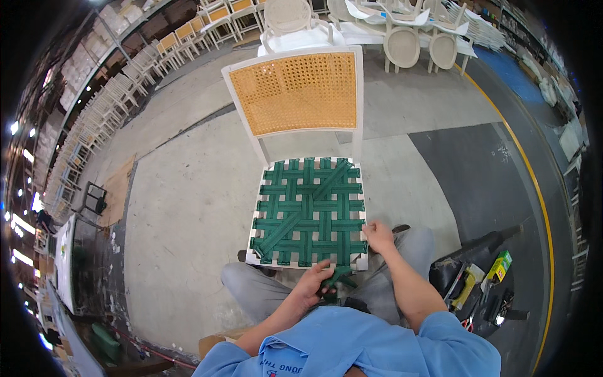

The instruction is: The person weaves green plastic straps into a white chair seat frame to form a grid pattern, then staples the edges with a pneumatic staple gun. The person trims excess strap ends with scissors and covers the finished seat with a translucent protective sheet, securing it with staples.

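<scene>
A white wooden chair [358, 94] stands in front of me, with a woven cane back panel [295, 91]. Green webbing straps [308, 217] are interlaced across its seat frame, two of them running diagonally at corners. At the near edge, my left hand [311, 281] is closed on a loose, bunched length of green webbing [341, 278] hanging by my lap. My right hand [379, 236] grips the right side of the seat frame with curled fingers; its fingertips are partly hidden.
To my right, a dark stool or bag [449, 273] holds tools, among them a yellow-handled one [463, 290], and a green-yellow box [500, 267]. Rows of chairs [103, 107] line the far left. Stacked chairs [402, 47] stand beyond. A yellow line [534, 182] crosses the floor.
</scene>
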### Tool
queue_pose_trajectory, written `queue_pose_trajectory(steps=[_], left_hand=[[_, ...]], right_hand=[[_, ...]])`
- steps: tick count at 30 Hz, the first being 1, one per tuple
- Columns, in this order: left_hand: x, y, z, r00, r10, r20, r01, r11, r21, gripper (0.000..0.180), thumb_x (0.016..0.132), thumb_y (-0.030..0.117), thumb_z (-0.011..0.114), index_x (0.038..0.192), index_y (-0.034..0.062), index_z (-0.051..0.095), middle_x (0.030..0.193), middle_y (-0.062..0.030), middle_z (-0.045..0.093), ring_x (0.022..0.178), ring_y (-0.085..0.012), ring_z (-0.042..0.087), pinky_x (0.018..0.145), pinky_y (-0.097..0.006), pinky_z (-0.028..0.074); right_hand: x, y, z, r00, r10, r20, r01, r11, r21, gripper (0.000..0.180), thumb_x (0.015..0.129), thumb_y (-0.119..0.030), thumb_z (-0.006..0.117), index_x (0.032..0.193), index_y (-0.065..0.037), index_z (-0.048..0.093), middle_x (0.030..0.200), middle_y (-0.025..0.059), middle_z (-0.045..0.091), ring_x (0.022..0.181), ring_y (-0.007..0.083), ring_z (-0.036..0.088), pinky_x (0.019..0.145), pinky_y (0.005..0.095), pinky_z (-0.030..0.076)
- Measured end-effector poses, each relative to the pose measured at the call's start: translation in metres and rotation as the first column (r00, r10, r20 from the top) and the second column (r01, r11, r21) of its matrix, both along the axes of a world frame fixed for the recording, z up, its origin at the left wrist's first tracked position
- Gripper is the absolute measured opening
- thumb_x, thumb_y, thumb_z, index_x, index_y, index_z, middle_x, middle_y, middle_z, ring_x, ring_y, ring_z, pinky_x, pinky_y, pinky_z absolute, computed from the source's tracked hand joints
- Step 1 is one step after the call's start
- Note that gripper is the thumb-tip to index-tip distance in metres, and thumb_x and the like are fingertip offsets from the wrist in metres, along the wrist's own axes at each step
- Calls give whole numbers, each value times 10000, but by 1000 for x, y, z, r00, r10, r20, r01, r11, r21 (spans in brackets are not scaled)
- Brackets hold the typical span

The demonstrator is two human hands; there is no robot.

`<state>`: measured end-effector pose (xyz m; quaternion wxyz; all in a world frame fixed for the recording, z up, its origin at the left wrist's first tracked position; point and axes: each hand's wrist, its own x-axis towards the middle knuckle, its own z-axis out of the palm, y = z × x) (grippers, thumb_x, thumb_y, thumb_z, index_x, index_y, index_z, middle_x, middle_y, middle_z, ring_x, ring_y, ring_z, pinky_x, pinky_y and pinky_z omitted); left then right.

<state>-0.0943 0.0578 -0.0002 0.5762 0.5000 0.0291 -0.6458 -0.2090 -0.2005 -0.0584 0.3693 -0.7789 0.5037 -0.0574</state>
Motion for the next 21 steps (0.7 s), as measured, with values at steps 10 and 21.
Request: queue_pose_trajectory(steps=[10, 21], left_hand=[[69, -86, 164, 735, 623, 266, -401, 717, -570, 689, 984, -30, 619, 1593, 32, 304, 986, -52, 708, 872, -116, 664, 788, -279, 551], [173, -121, 35, 769, 215, 602, -179, 977, -120, 309, 941, 76, 727, 1233, 30, 636, 874, -5, 669, 735, -132, 658, 627, -291, 527]], right_hand=[[-11, 76, 132, 620, 42, 784, -713, 449, 539, 254, 1035, -160, 631, 1213, 20, 653, 938, 53, 708, 830, 153, 683, 766, 343, 560], [-41, 11, 96, 931, -64, 359, -234, 649, 724, 181, 1017, -155, 667, 1062, 20, 654, 841, 42, 654, 624, 124, 589, 513, 293, 501]])
